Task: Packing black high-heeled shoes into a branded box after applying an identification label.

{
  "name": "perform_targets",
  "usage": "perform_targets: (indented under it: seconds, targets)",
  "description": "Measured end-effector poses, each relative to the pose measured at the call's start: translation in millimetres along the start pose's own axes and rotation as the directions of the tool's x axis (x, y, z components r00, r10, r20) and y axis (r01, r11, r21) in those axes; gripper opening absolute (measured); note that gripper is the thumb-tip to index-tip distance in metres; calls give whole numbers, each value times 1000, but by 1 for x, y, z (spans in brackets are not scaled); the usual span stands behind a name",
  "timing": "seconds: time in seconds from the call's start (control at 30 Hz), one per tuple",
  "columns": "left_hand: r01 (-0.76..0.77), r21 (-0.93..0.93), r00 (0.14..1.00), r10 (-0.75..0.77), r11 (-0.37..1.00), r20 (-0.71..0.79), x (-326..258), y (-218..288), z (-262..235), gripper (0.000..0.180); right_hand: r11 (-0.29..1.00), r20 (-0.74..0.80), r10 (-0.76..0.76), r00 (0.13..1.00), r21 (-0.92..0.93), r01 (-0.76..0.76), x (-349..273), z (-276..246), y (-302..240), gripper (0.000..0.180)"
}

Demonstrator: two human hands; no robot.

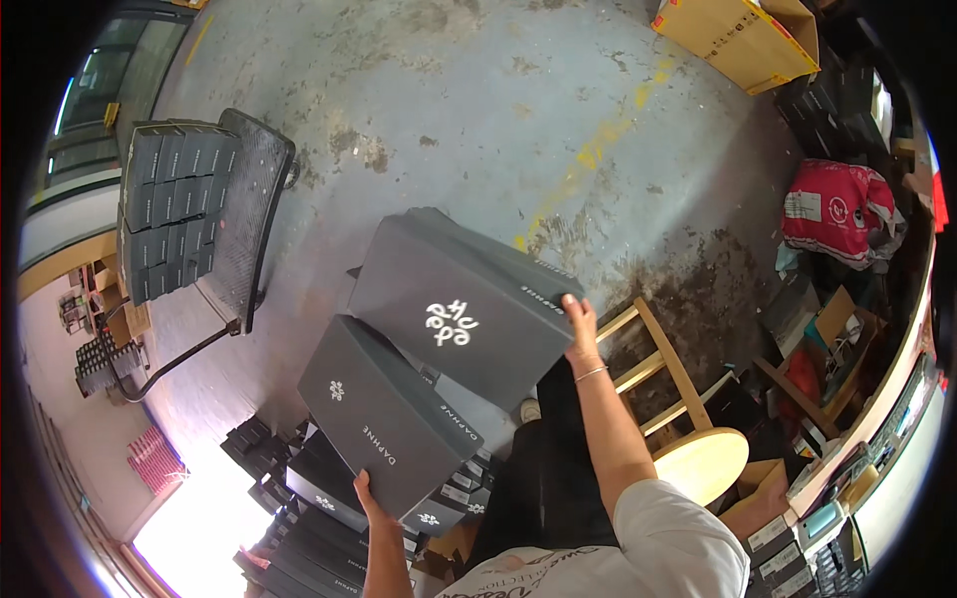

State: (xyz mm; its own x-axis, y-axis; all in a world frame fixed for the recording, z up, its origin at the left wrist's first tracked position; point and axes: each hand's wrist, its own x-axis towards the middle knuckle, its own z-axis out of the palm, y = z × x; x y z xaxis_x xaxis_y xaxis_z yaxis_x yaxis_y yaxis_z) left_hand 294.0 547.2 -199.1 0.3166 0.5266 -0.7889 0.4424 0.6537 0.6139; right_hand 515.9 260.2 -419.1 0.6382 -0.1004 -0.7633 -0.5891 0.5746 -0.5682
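A large dark grey shoebox point(469, 269) with a white logo is in my right hand point(581, 334), which grips its right end, thumb on top. Beneath and beside its far end, a dark layer shows that may be another box. My left hand point(371, 503) holds a second dark grey shoebox point(364, 404) by its near edge. Only its thumb shows clearly; the fingers are hidden under the box. Both boxes are tilted, and the near one's far corner overlaps the larger one in view. Several similar dark boxes point(319, 548) are stacked below my left arm.
At the left, a platform trolley point(254, 214) carries a stack of dark boxes point(174, 214). A wooden stool point(703, 463) stands by my right elbow. Further right are a red package point(835, 207) and a cluttered desk point(897, 399). A large yellow-brown carton point(733, 45) sits at the far right.
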Motion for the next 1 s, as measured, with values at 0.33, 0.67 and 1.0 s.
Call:
perform_targets:
  seconds: [0.33,0.67,1.0]
  targets:
    - [-1,8,1000,0,1000,20,91,-36,75,62,992,235,-117,965,72,102,117,-107,-65,41]
    - [-116,77,975,99,990,197,155,-93,144,46,935,-200,35,979,-340,-103,235,-66,48,44]
    - [58,552,992,-108,832,59,149,-57,149,61,620,-49,-126,991,-784,40,150,-83,93,43]
